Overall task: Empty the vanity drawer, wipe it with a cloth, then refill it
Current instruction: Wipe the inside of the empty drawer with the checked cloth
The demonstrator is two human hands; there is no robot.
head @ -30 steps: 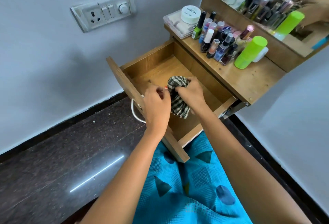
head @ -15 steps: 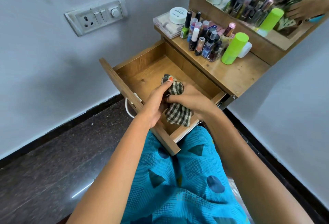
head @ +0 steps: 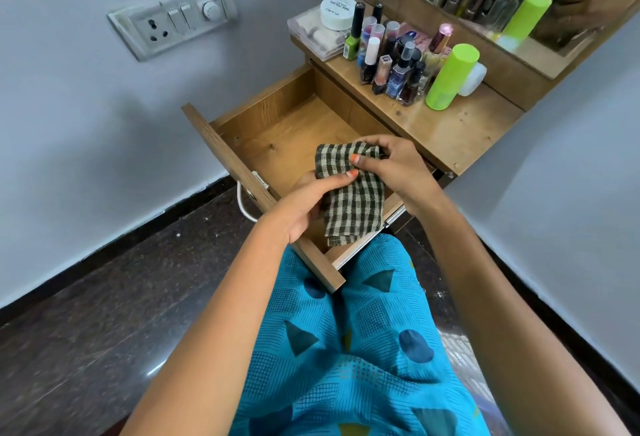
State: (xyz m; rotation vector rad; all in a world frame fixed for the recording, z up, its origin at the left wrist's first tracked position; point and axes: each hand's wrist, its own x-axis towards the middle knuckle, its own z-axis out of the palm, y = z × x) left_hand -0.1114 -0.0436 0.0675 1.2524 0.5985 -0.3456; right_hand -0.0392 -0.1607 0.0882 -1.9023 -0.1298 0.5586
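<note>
The wooden vanity drawer (head: pixel 277 117) stands pulled out with a bare wood bottom. Above its near half hangs a black-and-cream checked cloth (head: pixel 353 207), held by both hands. My left hand (head: pixel 304 203) grips the cloth's left side from below, thumb on top. My right hand (head: pixel 391 165) pinches its upper edge. The cloth's lower end dangles over the drawer's near corner. Several nail polish and cosmetic bottles (head: pixel 391 61), a lime green can (head: pixel 450 77) and a white jar (head: pixel 337 11) stand on the vanity top (head: pixel 467 124).
A mirror (head: pixel 519 2) rises behind the vanity top. A switch and socket plate (head: pixel 173 20) sits on the wall to the left. Dark stone floor (head: pixel 86 297) lies left of my lap, which is covered in blue patterned fabric (head: pixel 346 349). A white cable (head: pixel 242 203) hangs beside the drawer front.
The cloth has been lifted off the drawer bottom and opened out between both hands. My left hand left the drawer front and took hold of the cloth.
</note>
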